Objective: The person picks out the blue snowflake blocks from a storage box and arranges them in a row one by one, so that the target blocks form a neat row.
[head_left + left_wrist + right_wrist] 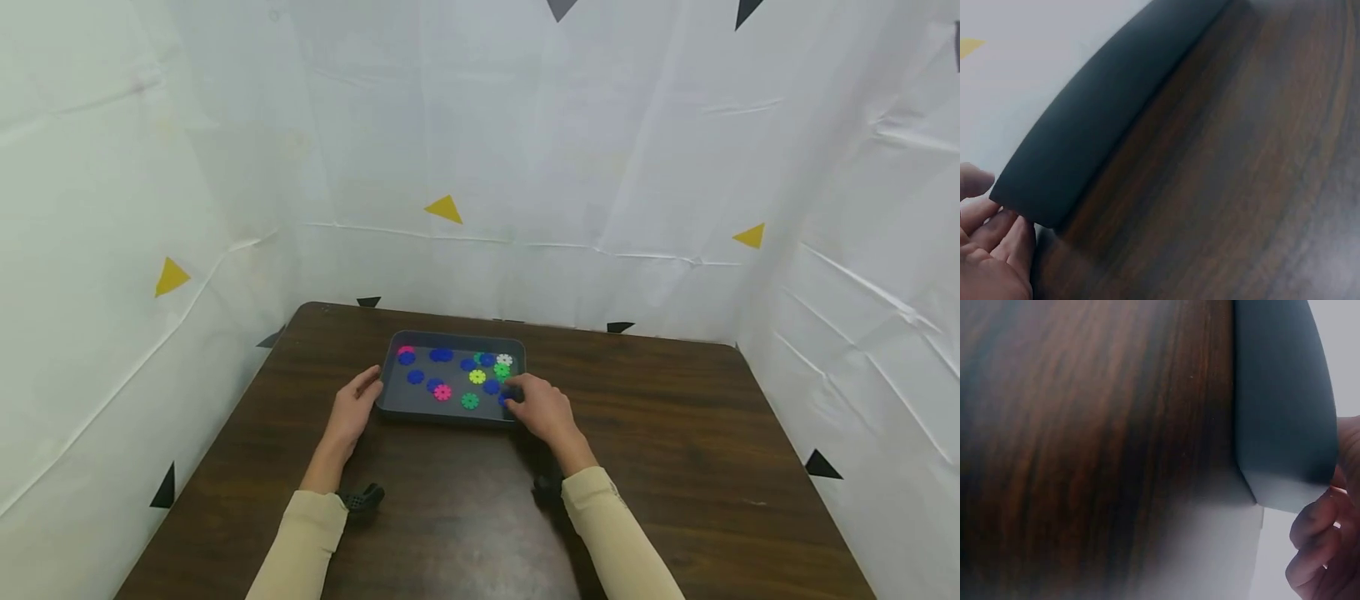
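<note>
Grey tray [401, 400]: loose fingers of the left hand [354, 409] touch its left rim and should only steady it. Coloured discs [442, 392] lie inside; over its right rim, thumb and forefinger of the right hand [545, 407] stand apart near a blue disc [504, 401], best pinched edgewise.

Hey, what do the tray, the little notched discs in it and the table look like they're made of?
Tray: probably plastic, possibly coated metal, matte; even dark grey, rounded corners.
Discs: likely plastic, given their bright, uniform colours and repeated shape; finish too small to tell.
Table: wood or wood-look laminate, slightly glossy; streaky brown grain, soft light reflection.
</note>
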Demonstrator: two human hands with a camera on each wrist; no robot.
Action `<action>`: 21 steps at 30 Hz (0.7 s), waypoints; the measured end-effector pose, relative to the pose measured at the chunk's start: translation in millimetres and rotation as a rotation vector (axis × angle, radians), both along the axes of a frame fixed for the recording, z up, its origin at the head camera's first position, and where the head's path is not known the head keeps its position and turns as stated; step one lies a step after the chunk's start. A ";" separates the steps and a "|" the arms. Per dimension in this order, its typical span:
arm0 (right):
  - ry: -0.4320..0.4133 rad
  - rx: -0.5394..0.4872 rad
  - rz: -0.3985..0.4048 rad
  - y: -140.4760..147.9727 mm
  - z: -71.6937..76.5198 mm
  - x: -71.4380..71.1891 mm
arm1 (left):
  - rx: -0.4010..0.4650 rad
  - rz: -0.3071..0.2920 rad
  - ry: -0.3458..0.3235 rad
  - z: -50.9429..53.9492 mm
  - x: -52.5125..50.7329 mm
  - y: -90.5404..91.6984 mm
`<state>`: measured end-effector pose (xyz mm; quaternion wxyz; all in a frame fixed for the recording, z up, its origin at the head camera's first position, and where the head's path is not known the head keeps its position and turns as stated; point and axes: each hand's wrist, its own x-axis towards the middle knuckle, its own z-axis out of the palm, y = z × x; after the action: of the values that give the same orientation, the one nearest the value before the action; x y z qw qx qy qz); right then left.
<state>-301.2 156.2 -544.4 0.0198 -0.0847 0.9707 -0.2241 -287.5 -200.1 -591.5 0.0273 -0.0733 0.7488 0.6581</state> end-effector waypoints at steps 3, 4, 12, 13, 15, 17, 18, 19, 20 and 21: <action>0.000 0.041 0.015 -3.2 0.5 -0.6 | -0.028 -0.012 0.014 -0.8 1.1 -1.0; 0.002 0.058 0.021 -4.0 0.9 -0.8 | -0.035 -0.015 0.018 -0.9 1.3 -1.4; -0.002 0.176 0.048 -9.3 3.9 -4.2 | -0.040 -0.008 0.030 0.6 3.1 -1.4; -0.002 0.189 0.050 -9.9 4.4 -4.9 | -0.038 -0.006 0.032 0.8 3.2 -1.4; -0.005 0.216 0.055 -11.3 6.0 -5.8 | -0.042 -0.005 0.036 1.4 3.7 -1.4; -0.008 0.239 0.061 -12.7 7.8 -6.4 | -0.053 -0.007 0.038 2.1 4.2 -1.4; -0.009 0.246 0.062 -13.2 8.7 -6.5 | -0.058 -0.005 0.034 2.2 4.2 -1.3; -0.012 0.249 0.064 -13.6 9.4 -6.6 | -0.063 -0.003 0.030 2.2 4.3 -1.2; -0.014 0.254 0.065 -13.9 9.9 -6.6 | -0.069 -0.004 0.028 2.3 4.3 -1.1; -0.016 0.254 0.066 -14.1 10.1 -6.6 | -0.073 -0.003 0.024 2.1 4.2 -1.0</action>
<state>-307.8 142.1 -534.3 0.0455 -0.1114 0.9878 -0.0991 -283.3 -201.0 -589.4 0.0165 -0.0651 0.7727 0.6312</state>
